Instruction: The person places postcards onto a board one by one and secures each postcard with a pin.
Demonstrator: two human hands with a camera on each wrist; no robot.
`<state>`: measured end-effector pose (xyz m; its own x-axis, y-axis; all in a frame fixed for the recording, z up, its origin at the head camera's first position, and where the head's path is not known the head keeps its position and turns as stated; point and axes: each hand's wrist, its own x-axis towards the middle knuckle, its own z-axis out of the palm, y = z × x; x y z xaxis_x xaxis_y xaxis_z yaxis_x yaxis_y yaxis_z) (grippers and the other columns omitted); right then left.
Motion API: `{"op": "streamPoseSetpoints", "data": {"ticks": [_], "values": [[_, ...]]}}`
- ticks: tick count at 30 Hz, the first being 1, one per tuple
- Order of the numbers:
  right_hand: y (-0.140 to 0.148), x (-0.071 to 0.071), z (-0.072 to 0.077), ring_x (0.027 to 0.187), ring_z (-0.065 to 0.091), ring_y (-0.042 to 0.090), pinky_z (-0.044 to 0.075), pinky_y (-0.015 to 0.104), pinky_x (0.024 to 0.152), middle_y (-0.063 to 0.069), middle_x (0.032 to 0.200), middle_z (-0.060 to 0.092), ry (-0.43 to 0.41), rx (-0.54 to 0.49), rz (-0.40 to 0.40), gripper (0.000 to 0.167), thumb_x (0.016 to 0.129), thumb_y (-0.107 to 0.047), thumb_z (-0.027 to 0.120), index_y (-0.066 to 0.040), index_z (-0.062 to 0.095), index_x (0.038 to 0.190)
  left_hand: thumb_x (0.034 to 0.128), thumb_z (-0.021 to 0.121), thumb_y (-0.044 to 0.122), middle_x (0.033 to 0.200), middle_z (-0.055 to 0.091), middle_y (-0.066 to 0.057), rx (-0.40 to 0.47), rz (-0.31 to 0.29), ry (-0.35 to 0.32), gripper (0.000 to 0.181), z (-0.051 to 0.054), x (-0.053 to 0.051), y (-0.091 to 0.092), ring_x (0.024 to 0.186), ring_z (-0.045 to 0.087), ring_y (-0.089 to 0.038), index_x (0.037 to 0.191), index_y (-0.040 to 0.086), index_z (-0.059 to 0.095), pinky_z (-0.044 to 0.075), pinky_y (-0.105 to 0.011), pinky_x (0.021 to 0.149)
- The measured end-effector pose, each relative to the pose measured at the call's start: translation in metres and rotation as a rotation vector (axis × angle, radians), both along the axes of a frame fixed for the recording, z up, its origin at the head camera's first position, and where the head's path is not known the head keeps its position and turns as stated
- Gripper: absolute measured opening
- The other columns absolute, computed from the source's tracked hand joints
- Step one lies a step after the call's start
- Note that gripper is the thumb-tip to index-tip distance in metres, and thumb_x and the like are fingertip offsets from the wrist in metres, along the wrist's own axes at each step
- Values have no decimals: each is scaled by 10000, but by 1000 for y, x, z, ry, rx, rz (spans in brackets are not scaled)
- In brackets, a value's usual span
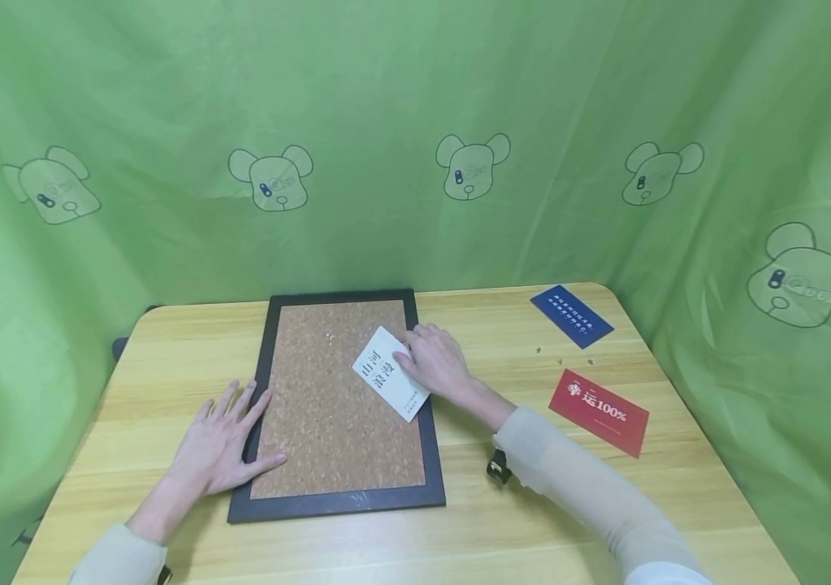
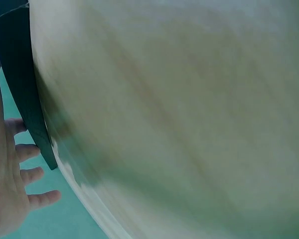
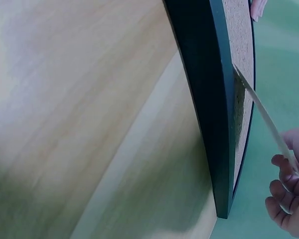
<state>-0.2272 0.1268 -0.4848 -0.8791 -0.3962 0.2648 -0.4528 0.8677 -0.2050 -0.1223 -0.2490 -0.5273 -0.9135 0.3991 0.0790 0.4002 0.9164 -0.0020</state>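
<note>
Black-framed rectangular brown corkboard (image 1: 342, 447) lies flat. On its left edge our left hand (image 1: 218, 445) rests spread, gripping nothing, seemingly to steady it. Over its right side our right hand (image 1: 439, 363) pinches a tilted white rectangular card with black lettering (image 1: 384, 374), perhaps edge-held to leave the print showing. Right of the corkboard, tiny metallic pieces (image 1: 591, 361) lie between a blue rectangular card (image 1: 571, 316) and a red rectangular card (image 1: 599, 413), presumably for easy reach.

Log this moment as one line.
left hand: spread at left edge of board | right hand: pinching white card, tilted over board | blue card, red card: on table, right of board
</note>
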Motion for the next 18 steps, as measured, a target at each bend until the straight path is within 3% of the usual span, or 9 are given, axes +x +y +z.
{"op": "streamPoseSetpoints", "data": {"ticks": [13, 18], "values": [[-8, 1, 2, 805, 632, 194, 543, 356, 757, 53, 946, 763, -4, -75, 38, 276, 1078, -262, 587, -69, 738, 1206, 838, 581, 855, 1666, 430, -214, -10, 4, -5, 1089, 0, 1, 0, 1548, 388, -479, 1643, 148, 389, 428, -682, 1158], [-15, 1, 6, 807, 631, 168, 532, 327, 758, 45, 1025, 792, 8, -69, 47, 274, 1083, -265, 575, -88, 738, 1215, 838, 582, 853, 1665, 432, -214, -13, -1, 1, 1086, 0, 1, 0, 1546, 392, -480, 1640, 145, 395, 430, -682, 1155]]}}
